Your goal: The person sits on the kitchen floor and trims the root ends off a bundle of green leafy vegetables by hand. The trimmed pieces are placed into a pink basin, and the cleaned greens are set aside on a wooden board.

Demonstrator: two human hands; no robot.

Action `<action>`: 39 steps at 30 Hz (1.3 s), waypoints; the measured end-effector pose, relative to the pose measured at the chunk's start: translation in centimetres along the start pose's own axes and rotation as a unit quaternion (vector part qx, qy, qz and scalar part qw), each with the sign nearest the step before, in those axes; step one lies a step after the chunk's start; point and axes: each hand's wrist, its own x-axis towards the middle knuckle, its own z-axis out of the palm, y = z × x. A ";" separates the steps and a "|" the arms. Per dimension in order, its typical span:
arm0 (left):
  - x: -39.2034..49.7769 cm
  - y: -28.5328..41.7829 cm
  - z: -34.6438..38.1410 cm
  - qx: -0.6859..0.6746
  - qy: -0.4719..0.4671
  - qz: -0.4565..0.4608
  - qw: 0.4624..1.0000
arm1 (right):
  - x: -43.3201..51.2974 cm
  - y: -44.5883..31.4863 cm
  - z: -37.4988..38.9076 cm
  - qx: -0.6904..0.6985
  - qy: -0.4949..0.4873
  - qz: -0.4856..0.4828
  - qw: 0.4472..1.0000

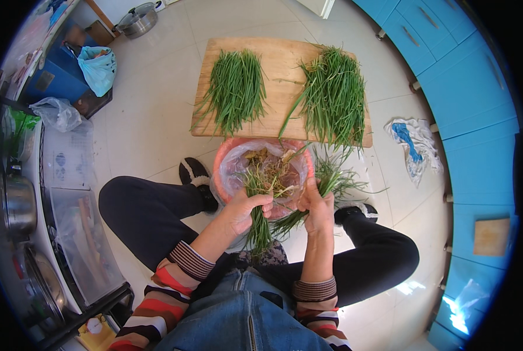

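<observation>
My left hand grips a bunch of green chives near its pale ends, and the leaves hang down toward my lap. Beside it, my right hand is closed around another bunch of chives. Both hands are over the near rim of a pink basin lined with a clear plastic bag. Inside lie yellowed, withered trimmings. Beyond the basin, a wooden board carries a neat left pile of chives and a larger right pile.
Loose chives lie right of the basin. A crumpled white and blue cloth is on the tiled floor near blue cabinets. At left stand a rack with clear plastic bins and a steel pot. A lidded pan sits far left.
</observation>
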 end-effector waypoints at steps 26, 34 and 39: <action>0.3 0.3 0.4 -0.062 0.178 0.141 0.972 | -0.4 -0.1 0.7 -0.008 -0.025 0.087 0.996; 0.1 0.4 -0.4 0.045 0.182 0.170 0.967 | -0.4 -0.2 0.7 0.044 -0.034 0.092 0.994; 0.3 1.1 -0.8 -0.082 0.245 0.277 0.926 | -0.3 -0.7 0.3 0.055 -0.029 0.075 0.995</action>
